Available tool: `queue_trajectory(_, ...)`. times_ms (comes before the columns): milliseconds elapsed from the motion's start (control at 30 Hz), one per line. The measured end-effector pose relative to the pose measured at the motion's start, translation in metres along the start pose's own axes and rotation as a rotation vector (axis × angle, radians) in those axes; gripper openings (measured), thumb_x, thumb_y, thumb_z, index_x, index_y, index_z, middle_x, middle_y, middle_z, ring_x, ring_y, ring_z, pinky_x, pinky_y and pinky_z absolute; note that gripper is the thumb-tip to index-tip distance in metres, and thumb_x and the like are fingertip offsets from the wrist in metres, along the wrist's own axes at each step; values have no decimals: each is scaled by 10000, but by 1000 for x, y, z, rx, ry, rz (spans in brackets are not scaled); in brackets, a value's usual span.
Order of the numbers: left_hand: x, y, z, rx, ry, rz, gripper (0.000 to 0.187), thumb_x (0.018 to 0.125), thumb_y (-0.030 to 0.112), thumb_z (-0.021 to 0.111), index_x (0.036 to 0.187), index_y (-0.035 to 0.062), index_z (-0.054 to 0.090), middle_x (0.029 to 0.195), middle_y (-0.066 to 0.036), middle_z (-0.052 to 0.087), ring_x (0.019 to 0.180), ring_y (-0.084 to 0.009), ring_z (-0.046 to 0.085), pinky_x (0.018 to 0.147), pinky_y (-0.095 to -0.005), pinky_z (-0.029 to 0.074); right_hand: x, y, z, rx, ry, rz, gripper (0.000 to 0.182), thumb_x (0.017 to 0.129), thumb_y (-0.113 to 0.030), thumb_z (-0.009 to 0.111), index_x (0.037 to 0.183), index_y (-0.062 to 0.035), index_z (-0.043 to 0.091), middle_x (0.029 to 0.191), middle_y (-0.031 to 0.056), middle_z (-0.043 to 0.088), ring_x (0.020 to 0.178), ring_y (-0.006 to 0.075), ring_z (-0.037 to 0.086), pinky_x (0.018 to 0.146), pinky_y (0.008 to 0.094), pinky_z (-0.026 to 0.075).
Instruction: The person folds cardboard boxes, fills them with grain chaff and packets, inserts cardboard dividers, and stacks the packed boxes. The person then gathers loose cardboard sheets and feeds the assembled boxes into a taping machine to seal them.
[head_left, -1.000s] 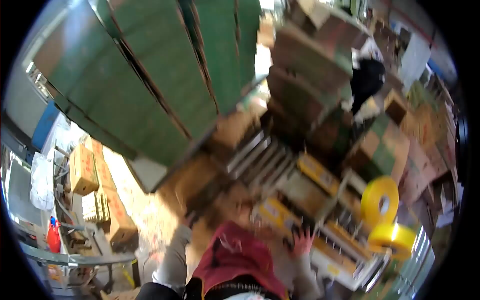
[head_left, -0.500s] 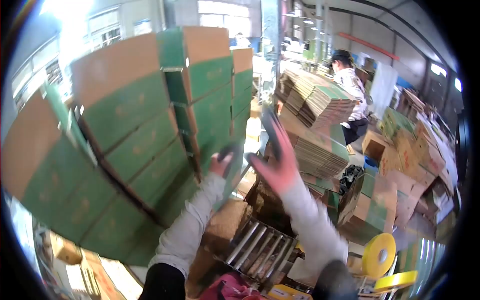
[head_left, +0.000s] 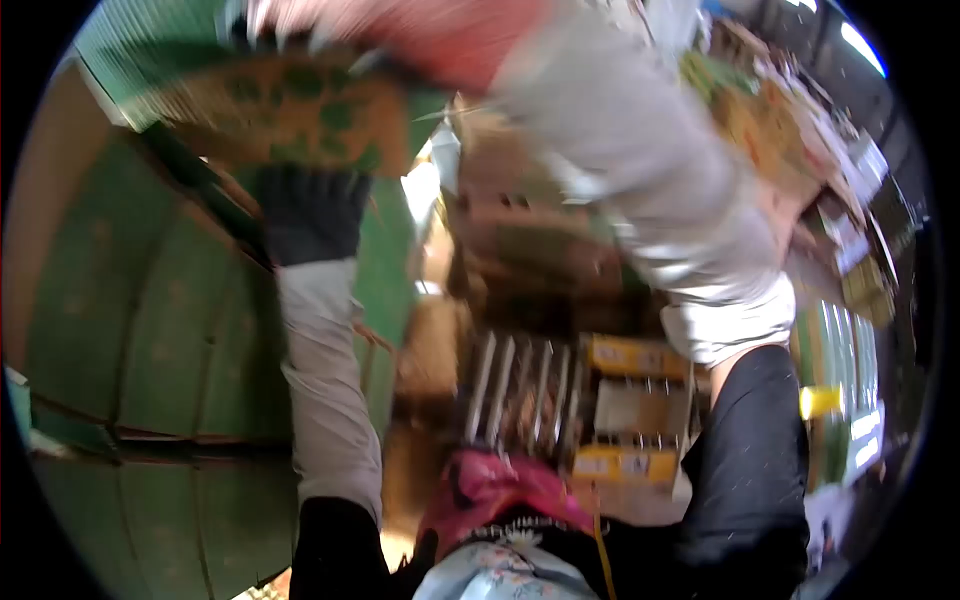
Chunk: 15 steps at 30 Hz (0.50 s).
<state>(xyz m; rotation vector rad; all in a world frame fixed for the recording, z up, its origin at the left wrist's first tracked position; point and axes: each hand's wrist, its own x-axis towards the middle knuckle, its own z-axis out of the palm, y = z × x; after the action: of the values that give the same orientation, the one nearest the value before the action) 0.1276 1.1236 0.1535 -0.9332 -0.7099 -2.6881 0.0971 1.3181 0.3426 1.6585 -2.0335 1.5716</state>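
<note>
At the upper left, a cardboard box (head_left: 290, 110) with green print is tilted between my hands against stacked boxes. My left hand (head_left: 315, 215), in a dark glove, has its fingers at the box's near lower edge; the fingertips are partly hidden by it. Across the top of the box reaches my right hand (head_left: 430, 40), in a reddish glove with dark fingers. Motion smears it, but its fingers bend over the box's upper side. Green-and-brown boxes in a stack (head_left: 160, 310) stand directly left of my left forearm.
A roller conveyor section (head_left: 520, 390) lies low in front of my body, beside a yellow-edged machine part (head_left: 630, 465). Loose cartons (head_left: 770, 130) are piled at the upper right. A yellow tape roll (head_left: 820, 402) shows at the right.
My view has tipped downward. Both hands, raised and apart in front of the stack before, are now on a box at the upper left; my right arm has swung across to the left.
</note>
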Motion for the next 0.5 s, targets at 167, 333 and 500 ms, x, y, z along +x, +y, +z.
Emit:
queue_trajectory(167,-65,-116,71,-17,247,-8,461,862,388,328,1194,74,390,1235,-88,399,1123,-228,372,932,-442,277,-202,42,5,-241,162,-4,324,656,-177,687,917,-12,589,923,139,588,877,211,572,734,366,466)
queue_trajectory(333,-204,-208,-21,127,972,-24,448,848,404,368,1145,74,433,1146,-81,467,1036,-207,435,885,-387,332,-319,155,95,-325,-98,79,383,728,-329,570,1034,-102,532,1122,106,496,1083,288,443,976,425,282)
queue_trajectory(500,-377,-234,-131,264,1385,-318,426,828,378,438,1092,47,484,1092,-94,511,955,-209,502,827,-345,404,-508,254,167,-387,-549,306,379,742,-313,541,1064,-115,520,1190,82,455,1173,278,343,1018,408,210)
